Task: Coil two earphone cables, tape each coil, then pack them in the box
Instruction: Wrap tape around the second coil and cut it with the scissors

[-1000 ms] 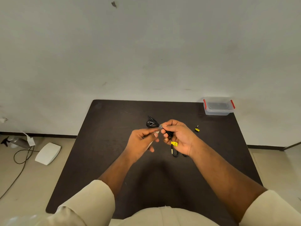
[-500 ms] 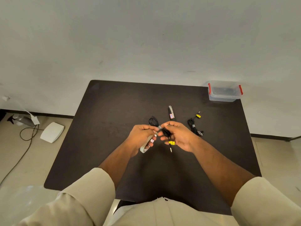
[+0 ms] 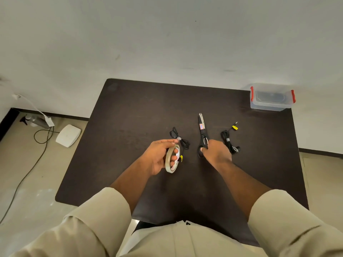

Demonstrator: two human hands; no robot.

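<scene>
My left hand (image 3: 157, 154) holds a roll of clear tape (image 3: 169, 165) upright, fingers through its hole. Its thumb and forefinger pinch the taped middle of a black earphone coil (image 3: 182, 142), whose yellow-tagged plug hangs beside the roll. My right hand (image 3: 217, 152) rests on the black handles of the scissors (image 3: 202, 127), which lie on the table with blades pointing away, thumb in one loop. A second black coil (image 3: 229, 140), taped at its middle, lies just right of that hand. The clear box (image 3: 272, 106) with red clips stands at the far right corner, lid on.
The dark table (image 3: 130, 117) stands against a pale wall. On the floor to the left lie a white flat device (image 3: 68, 135), a cable and a spray bottle (image 3: 35, 119). My beige sleeves fill the bottom of the view.
My hands have parted. The right hand let go of the coil and moved right onto the scissors' handles. The left hand keeps the tape roll and the coil. The camera tilted down.
</scene>
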